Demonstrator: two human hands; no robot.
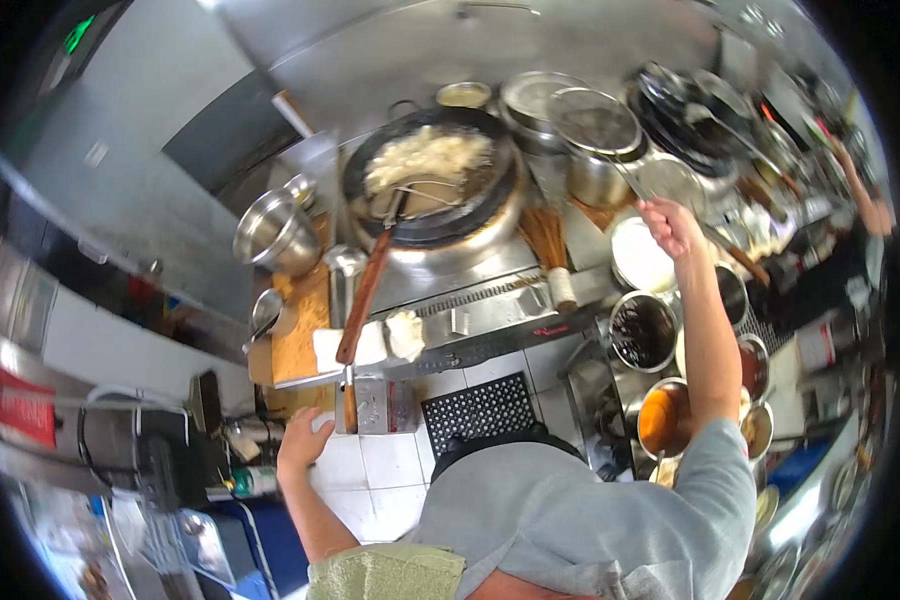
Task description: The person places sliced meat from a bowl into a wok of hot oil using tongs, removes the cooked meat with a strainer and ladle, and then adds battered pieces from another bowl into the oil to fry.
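My right hand [673, 228] is closed around the thin handle of a round mesh strainer [597, 122], whose basket is over a metal pot [598, 182] to the right of the wok. Down at the left, my left hand [305, 440] hangs with thumb and fingers apart, holding nothing. Just beside it is the lower end of a long wooden-handled tool [366, 290]. That tool leans over the stove edge with its wire head in the black wok [518, 185]. Pale pieces of food [428, 158] fry in the wok's oil.
A bamboo brush [547, 250] lies right of the wok. Steel pots [278, 233], a ladle [346, 262] and white cloths [368, 343] are at the left. Several containers of sauces, including an orange one [660, 420], line my right. Another person's arm [855, 185] shows at far right.
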